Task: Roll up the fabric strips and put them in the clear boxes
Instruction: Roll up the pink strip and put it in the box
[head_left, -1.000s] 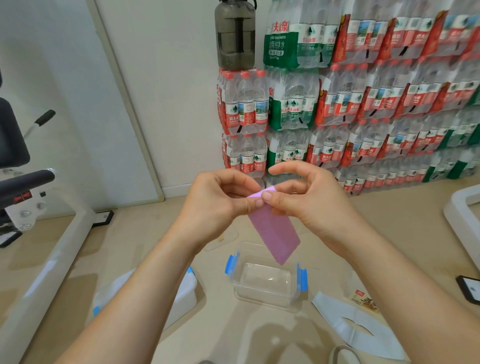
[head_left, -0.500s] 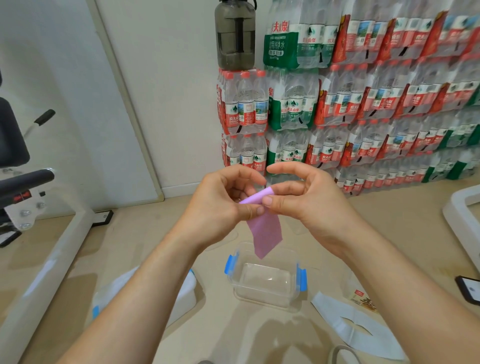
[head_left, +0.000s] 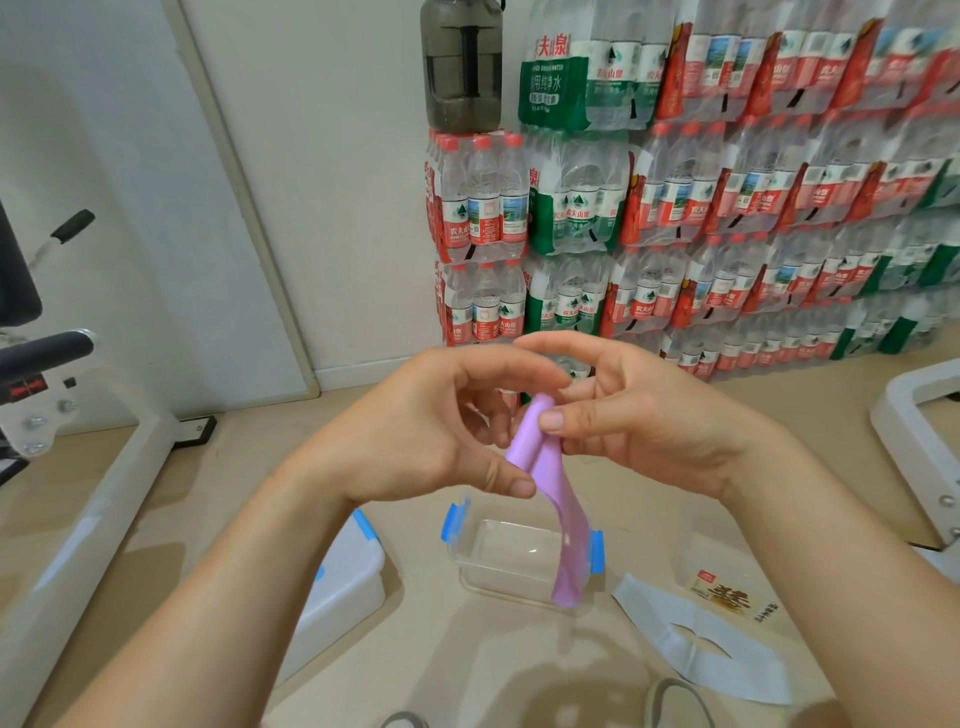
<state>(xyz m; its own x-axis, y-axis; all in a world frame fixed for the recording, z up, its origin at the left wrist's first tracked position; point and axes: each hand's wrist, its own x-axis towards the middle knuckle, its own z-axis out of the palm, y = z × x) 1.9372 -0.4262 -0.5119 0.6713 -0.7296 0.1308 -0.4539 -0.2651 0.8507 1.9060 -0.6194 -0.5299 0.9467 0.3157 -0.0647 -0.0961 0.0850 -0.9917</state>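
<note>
A purple fabric strip (head_left: 550, 483) is held in the air between both hands. Its top end is wound into a small roll and the loose tail hangs down over the box below. My left hand (head_left: 431, 431) pinches the roll from the left with thumb and fingers. My right hand (head_left: 639, 415) presses its thumb on the roll from the right. A clear box (head_left: 498, 561) with blue side clips stands open on the floor under the hands, with nothing visible inside it.
A white bin with blue clips (head_left: 343, 571) sits left of the clear box. A pale grey fabric piece (head_left: 701, 644) and a printed packet (head_left: 727, 597) lie to the right. Stacked water-bottle packs (head_left: 675, 208) line the back wall. White exercise machine frames (head_left: 78, 519) flank both sides.
The roll at the strip's top has turned to stand more upright between my fingers. The hanging tail now looks longer and narrower and reaches down in front of the box.
</note>
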